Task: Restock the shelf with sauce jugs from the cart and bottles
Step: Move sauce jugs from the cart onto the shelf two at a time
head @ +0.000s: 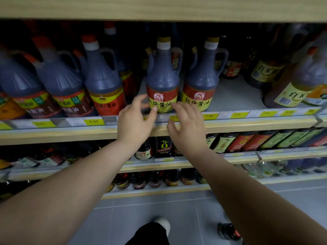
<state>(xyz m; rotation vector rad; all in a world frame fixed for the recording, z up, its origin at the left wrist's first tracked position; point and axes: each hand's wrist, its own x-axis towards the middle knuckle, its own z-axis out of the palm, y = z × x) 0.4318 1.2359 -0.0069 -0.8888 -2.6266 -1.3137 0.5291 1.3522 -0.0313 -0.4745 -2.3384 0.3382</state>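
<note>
The soy sauce jug (pixel 161 76) with the red-and-yellow label stands at the front lip of the shelf (pixel 247 123), just toward twelve o'clock from the middle of the view, apart from the red-labelled jug (pixel 104 80) at its nine o'clock and close beside a matching jug (pixel 200 80) at its three o'clock. The left hand (pixel 136 119) sits at the jug's seven o'clock with fingers spread and the thumb tip at the lower edge of the label. The right hand (pixel 187 124) sits at five o'clock, fingers likewise splayed and reaching the label's other corner. Neither hand wraps the jug, and whether the fingertips press it cannot be told. This looks like squaring the jug up in its row. To do it well, push low on the body from both sides evenly, since a nudge near the neck could rock it. Bring its label level with its twin's, and keep the base behind the price rail (pixel 93 121). The jug's long axis is upright, cap at twelve o'clock. Its label faces the aisle and its loop handle points toward three o'clock.
</note>
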